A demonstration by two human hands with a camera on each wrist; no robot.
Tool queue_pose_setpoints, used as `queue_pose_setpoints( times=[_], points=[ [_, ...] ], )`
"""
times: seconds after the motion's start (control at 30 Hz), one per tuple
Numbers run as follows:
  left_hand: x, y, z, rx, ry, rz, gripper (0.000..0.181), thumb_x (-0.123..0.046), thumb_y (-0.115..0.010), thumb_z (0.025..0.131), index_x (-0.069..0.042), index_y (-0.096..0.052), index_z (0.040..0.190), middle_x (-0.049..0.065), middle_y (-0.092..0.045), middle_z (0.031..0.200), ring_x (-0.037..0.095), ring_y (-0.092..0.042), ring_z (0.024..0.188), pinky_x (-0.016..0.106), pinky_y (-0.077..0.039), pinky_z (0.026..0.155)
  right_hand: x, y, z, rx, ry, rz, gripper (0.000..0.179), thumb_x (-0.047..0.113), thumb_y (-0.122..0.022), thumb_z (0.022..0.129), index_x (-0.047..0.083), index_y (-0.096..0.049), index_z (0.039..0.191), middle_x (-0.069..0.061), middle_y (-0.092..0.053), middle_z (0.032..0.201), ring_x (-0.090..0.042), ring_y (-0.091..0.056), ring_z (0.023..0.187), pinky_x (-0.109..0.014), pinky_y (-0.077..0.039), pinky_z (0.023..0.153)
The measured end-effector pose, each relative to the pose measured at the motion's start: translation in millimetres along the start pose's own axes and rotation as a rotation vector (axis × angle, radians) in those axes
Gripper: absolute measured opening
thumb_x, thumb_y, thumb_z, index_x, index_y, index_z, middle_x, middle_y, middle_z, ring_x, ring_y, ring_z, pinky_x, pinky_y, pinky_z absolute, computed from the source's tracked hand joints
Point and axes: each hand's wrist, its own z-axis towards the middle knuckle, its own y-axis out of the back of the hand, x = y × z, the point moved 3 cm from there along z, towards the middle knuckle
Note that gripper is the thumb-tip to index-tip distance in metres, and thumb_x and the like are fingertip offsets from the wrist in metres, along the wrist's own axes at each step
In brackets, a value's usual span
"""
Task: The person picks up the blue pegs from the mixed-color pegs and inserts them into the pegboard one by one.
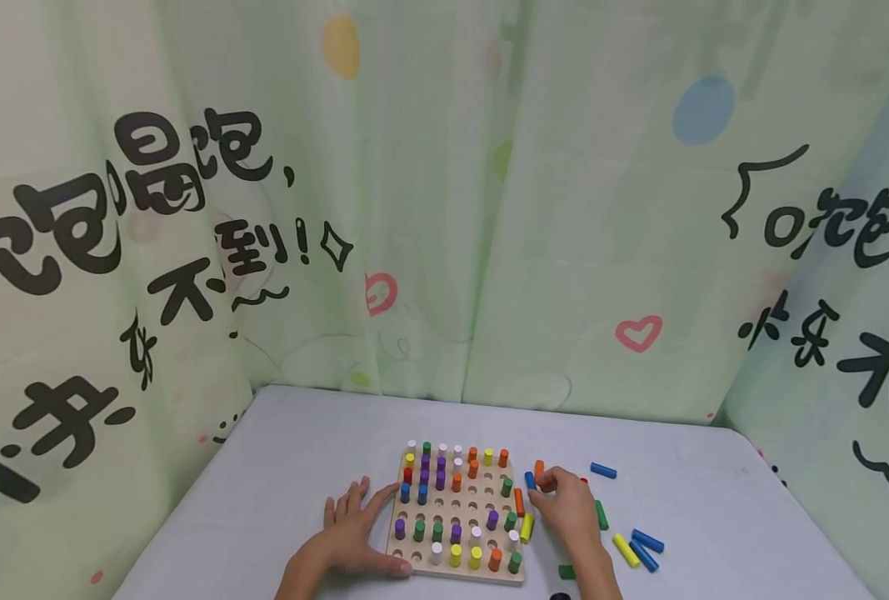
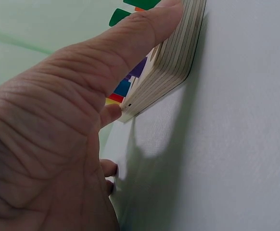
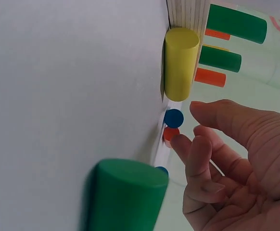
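A wooden peg board (image 1: 465, 574) with rows of holes stands on the table, many holes filled with coloured pegs. My left hand (image 1: 356, 527) lies at its left side, fingers spread; the thumb touches the near left corner and the index finger the left edge. In the left wrist view, the thumb (image 2: 125, 43) lies along the board's layered side. Right of the board, my right hand (image 1: 566, 505) hovers by a blue peg (image 1: 530, 480) and an orange peg (image 1: 539, 468). The right wrist view shows thumb and index finger apart near the blue peg (image 3: 173, 118), nothing visibly gripped.
A yellow peg (image 1: 527, 527) and another orange peg (image 1: 519, 502) lie against the board's right side. Further right are loose blue pegs (image 1: 647, 541), a yellow peg (image 1: 626, 551) and green pegs (image 1: 601, 515). A printed curtain (image 1: 564, 250) hangs behind the white table (image 1: 302, 442).
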Motion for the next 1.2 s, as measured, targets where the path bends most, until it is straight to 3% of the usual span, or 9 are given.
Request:
queue_pose_setpoints(
  times=[0.27,0.83,1.2],
  points=[
    [1.4,-1.5,0.9,-0.004,-0.006,0.006,0.121,-0.072,-0.088,0.059,-0.023,-0.038,0.157,0.028,-0.017,0.165,0.051,-0.008,0.153,0.073,0.004,0.118,-2,-2,3.8,0.030,-0.016,-0.020,0.020,0.009,-0.083,0.084,0.002,-0.066,0.091,-0.009,-0.066,0.084,-0.021,-0.055,0.074,-0.035,-0.053,0.069],
    [-1.8,0.6,0.4,-0.007,-0.001,0.049,0.116,-0.067,-0.089,0.062,-0.022,-0.038,0.157,0.028,-0.019,0.165,0.051,-0.011,0.153,0.074,0.001,0.118,-5,-3,7.0,0.038,-0.023,-0.031,0.018,0.005,-0.081,0.084,0.002,-0.065,0.092,-0.009,-0.066,0.084,-0.021,-0.057,0.075,-0.035,-0.052,0.067],
    [3.6,-4.7,3.3,-0.022,-0.005,-0.026,0.125,-0.075,-0.088,0.054,-0.022,-0.040,0.156,0.029,-0.018,0.165,0.053,-0.009,0.152,0.073,0.005,0.118,-7,0,-2.2,-0.010,-0.049,0.094,0.018,0.003,-0.079,0.083,0.000,-0.066,0.096,-0.011,-0.065,0.085,-0.022,-0.057,0.076,-0.032,-0.056,0.070]
  ],
)
